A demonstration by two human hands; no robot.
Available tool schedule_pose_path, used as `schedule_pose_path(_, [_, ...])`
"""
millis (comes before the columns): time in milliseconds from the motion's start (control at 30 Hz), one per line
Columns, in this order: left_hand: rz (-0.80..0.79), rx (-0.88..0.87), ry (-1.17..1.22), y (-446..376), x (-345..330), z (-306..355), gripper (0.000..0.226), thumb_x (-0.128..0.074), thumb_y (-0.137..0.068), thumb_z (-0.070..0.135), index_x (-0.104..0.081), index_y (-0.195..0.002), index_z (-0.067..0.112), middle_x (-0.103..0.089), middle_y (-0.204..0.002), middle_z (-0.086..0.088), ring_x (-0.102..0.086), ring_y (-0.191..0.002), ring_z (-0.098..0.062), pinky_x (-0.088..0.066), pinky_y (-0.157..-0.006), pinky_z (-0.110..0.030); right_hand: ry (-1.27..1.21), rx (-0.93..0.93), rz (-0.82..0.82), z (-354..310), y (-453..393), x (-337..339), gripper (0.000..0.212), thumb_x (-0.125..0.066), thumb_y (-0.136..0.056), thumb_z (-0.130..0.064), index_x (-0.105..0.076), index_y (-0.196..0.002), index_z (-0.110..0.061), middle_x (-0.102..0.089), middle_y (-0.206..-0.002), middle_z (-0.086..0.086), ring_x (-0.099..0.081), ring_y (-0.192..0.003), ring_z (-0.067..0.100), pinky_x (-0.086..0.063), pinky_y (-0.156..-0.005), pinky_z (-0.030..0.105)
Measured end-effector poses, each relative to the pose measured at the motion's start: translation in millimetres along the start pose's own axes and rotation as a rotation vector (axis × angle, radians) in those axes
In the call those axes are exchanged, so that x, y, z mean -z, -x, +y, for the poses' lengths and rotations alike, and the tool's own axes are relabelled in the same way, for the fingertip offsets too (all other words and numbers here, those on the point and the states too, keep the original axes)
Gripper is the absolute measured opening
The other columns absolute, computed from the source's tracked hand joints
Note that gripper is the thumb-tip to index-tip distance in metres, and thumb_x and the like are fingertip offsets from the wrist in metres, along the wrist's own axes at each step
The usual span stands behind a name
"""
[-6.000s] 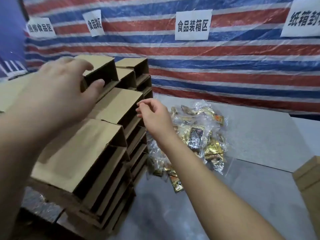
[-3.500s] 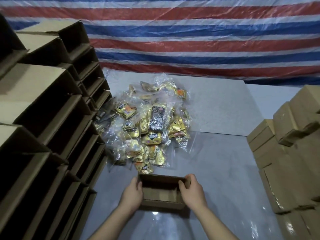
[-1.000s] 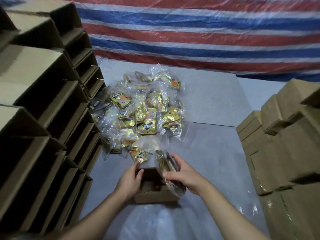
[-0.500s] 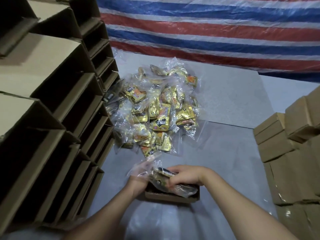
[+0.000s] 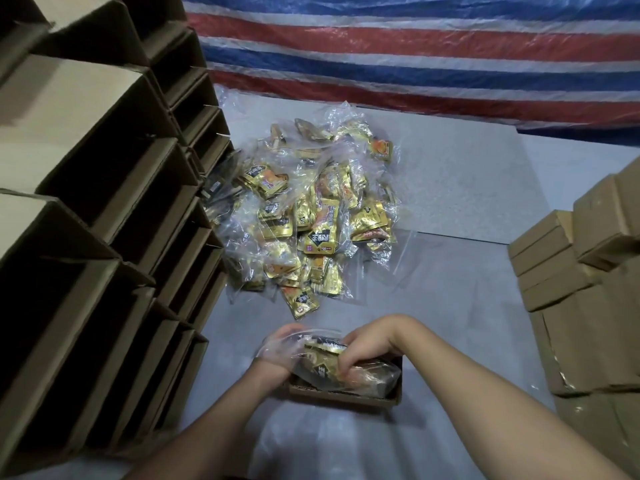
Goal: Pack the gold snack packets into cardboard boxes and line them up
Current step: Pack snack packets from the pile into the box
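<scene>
The left hand (image 5: 277,344) is veiled by the clear wrap of the packet bag (image 5: 332,367), its fingers unreadable. That bag covers most of the open box (image 5: 346,398). The empty box stack (image 5: 86,202) and closed boxes (image 5: 588,306) run past the edges.

— How many boxes are open near the hands?
— One open box (image 5: 346,398), two hands. The packet pile (image 5: 311,216) and both box stacks are too many to count.
</scene>
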State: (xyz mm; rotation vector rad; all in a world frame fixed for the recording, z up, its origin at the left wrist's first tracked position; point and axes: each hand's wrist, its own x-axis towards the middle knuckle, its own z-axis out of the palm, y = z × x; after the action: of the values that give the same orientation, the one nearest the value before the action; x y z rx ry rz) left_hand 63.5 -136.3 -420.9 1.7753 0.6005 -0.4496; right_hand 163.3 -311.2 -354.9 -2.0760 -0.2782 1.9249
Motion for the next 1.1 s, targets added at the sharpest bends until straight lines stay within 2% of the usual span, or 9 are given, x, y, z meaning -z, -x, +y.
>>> schedule_pose_path(100, [0.003,-0.054,0.052,2.7,3.5,-1.0,0.029,-0.053,-0.089,-0.014,-0.061,-0.115,-0.002,-0.063,-0.092,-0.001,-0.065,-0.066,0.005,-0.050,-0.063,-0.009,0.074,-0.016,-0.011,-5.4,-1.4,-5.3,0.028,-0.065,-0.083,-0.026,-0.060,-0.106,-0.011,-0.066,-0.086,0.005,-0.065,-0.062,0.015,-0.051,-0.054,0.018])
schedule_pose_path(233, [0.070,-0.153,0.164,3.4,5.9,-6.6,0.025,-0.067,-0.081,-0.013,-0.066,-0.102,0.001,-0.068,-0.090,-0.009,-0.064,-0.088,-0.024,-0.052,-0.076,-0.021,0.223,-0.027,0.049,-10.3,2.2,-5.2,0.054,-0.064,-0.080,-0.034,-0.053,-0.130,-0.016,-0.064,-0.103,0.006,-0.064,-0.081,0.022,-0.051,-0.067,0.025])
schedule_pose_path(333, [0.026,-0.148,0.220,2.2,7.2,-4.9,0.023,-0.067,-0.082,-0.011,-0.068,-0.093,0.010,-0.069,-0.088,-0.006,-0.063,-0.088,-0.025,-0.052,-0.079,-0.027,0.262,-0.030,0.078,-12.4,4.4,-5.6,0.055,-0.064,-0.080,-0.035,-0.052,-0.131,-0.019,-0.062,-0.107,0.006,-0.063,-0.085,0.022,-0.050,-0.067,0.025])
schedule_pose_path(467, [-0.029,-0.089,0.255,0.7,14.3,-11.8,0.011,-0.067,-0.088,0.004,-0.072,-0.094,0.012,-0.071,-0.095,-0.005,-0.064,-0.088,-0.016,-0.052,-0.080,-0.022,0.445,-0.178,-0.010,-1.1,-2.8,-16.9,0.052,-0.055,-0.087,-0.030,-0.057,-0.131,0.000,-0.063,-0.105,0.019,-0.057,-0.083,0.027,-0.046,-0.068,0.028])
schedule_pose_path(600, [0.056,-0.099,0.222,4.0,2.3,-10.0,0.008,-0.066,-0.091,0.011,-0.072,-0.096,0.008,-0.071,-0.093,-0.005,-0.065,-0.085,-0.014,-0.053,-0.081,-0.027,0.581,0.015,0.331,12.0,-24.2,-43.8,0.051,-0.055,-0.091,-0.039,-0.048,-0.133,-0.011,-0.060,-0.127,0.013,-0.059,-0.113,0.033,-0.049,-0.091,0.036])
schedule_pose_path(700, [0.148,-0.104,0.269,9.3,-8.6,-9.7,0.007,-0.064,-0.093,0.011,-0.071,-0.093,0.012,-0.072,-0.091,-0.004,-0.067,-0.083,-0.014,-0.055,-0.080,-0.027,0.635,0.207,0.406,15.6,-45.3,-58.2,0.054,-0.059,-0.092,-0.037,-0.040,-0.135,-0.010,-0.053,-0.129,0.018,-0.055,-0.117,0.037,-0.045,-0.097,0.041])
schedule_pose_path(833, [0.207,-0.149,0.241,10.0,-10.8,-13.9,0.009,-0.064,-0.093,0.014,-0.071,-0.089,0.019,-0.072,-0.086,0.005,-0.066,-0.073,0.002,-0.052,-0.069,-0.014,0.892,0.156,0.451,17.5,-71.1,-62.2,0.069,-0.059,-0.094,-0.036,-0.028,-0.148,-0.008,-0.048,-0.138,0.019,-0.054,-0.121,0.039,-0.046,-0.099,0.047])
schedule_pose_path(1000, [0.244,-0.184,0.226,4.4,-5.2,-6.8,0.013,-0.063,-0.093,0.011,-0.071,-0.086,0.018,-0.071,-0.081,0.004,-0.064,-0.067,0.006,-0.050,-0.061,-0.011,0.635,0.140,0.371,7.4,-72.0,-49.8,0.057,-0.061,-0.094,-0.029,-0.037,-0.143,-0.008,-0.052,-0.139,0.016,-0.053,-0.124,0.034,-0.043,-0.101,0.040])
schedule_pose_path(1100, [0.237,-0.212,0.165,1.2,0.1,-9.4,0.012,-0.065,-0.092,0.010,-0.070,-0.084,0.017,-0.070,-0.080,0.001,-0.063,-0.066,0.006,-0.049,-0.064,-0.010,0.277,0.195,0.313,11.9,-46.6,-31.6,0.067,-0.072,-0.082,-0.047,-0.049,-0.139,-0.018,-0.057,-0.136,-0.001,-0.055,-0.122,0.021,-0.043,-0.103,0.031])
